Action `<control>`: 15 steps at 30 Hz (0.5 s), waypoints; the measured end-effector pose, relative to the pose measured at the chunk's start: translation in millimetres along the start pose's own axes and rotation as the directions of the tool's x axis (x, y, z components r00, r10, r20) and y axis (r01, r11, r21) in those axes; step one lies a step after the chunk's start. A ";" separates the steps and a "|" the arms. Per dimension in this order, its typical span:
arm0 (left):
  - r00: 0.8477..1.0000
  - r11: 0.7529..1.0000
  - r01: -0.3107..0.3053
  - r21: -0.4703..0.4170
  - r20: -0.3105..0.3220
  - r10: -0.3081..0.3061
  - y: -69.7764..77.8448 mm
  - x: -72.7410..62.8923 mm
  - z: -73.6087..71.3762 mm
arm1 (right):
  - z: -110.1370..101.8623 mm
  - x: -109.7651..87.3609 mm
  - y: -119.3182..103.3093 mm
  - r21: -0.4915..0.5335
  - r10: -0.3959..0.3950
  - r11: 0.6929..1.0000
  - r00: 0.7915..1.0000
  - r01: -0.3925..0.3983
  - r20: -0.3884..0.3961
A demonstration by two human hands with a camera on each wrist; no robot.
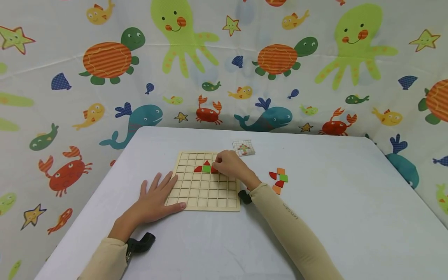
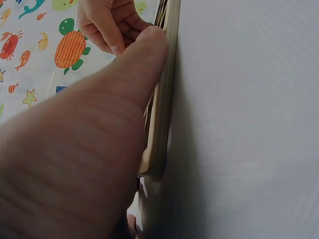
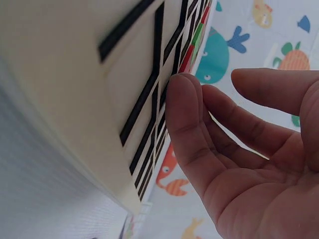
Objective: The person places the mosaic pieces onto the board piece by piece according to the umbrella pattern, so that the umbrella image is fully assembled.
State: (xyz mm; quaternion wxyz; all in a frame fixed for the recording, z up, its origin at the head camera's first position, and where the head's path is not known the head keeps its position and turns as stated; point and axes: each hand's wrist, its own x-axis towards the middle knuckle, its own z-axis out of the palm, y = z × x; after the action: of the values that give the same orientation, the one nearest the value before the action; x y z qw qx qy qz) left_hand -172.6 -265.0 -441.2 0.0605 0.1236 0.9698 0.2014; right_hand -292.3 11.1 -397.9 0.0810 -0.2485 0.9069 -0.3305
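Note:
A pale wooden grid board [image 1: 203,203] lies on the white table. Near its top, a red triangle [image 1: 207,163] sits above a green square [image 1: 206,168], with a red quarter-circle piece [image 1: 198,169] at the square's left. My right hand [image 1: 231,165] is over the board with thumb and finger brought together at a second red piece [image 1: 214,170] at the square's right, which it partly covers. In the right wrist view those fingertips are right at the red piece [image 3: 186,60]. My left hand [image 1: 154,200] rests with fingers spread at the board's left edge, thumb on its lower-left corner.
To the right of the board lie several loose pieces: red quarter-circles [image 1: 273,175], a green square [image 1: 284,178] and orange squares [image 1: 280,170]. A small pattern card [image 1: 244,147] showing a coloured figure on a grid lies behind the board. A sea-animal print cloth [image 1: 217,62] hangs behind the table.

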 end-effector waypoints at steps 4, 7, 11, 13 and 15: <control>1.000 1.000 0.001 -0.004 -0.003 -0.001 0.7 -1.1 -0.8 | -1.8 -0.9 0.4 0.000 -0.026 1.000 1.000 0.026 0.013; 1.000 1.000 0.004 -0.007 -0.004 -0.004 0.4 -1.0 -0.1 | -5.7 -2.2 3.3 0.021 -0.037 0.999 0.999 0.036 0.033; 1.000 1.000 0.009 -0.002 0.000 -0.009 -0.5 -1.0 1.6 | -15.7 -6.6 3.5 0.047 -0.047 0.998 0.997 0.044 0.055; 1.000 1.000 0.012 -0.004 0.000 -0.012 -1.0 -1.5 1.5 | -22.4 -10.2 0.9 0.044 -0.059 0.997 0.996 0.056 0.060; 1.000 1.000 0.010 -0.008 -0.002 -0.010 -0.7 -2.5 0.4 | -29.2 -14.8 -2.2 0.034 -0.065 0.997 0.996 0.063 0.065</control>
State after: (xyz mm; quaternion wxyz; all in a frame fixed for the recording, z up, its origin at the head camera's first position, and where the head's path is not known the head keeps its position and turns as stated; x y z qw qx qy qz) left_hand -170.3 -266.2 -441.7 0.0612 0.1181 0.9697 0.2048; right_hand -287.8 33.4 -374.3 0.1040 -0.2870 0.8899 -0.3390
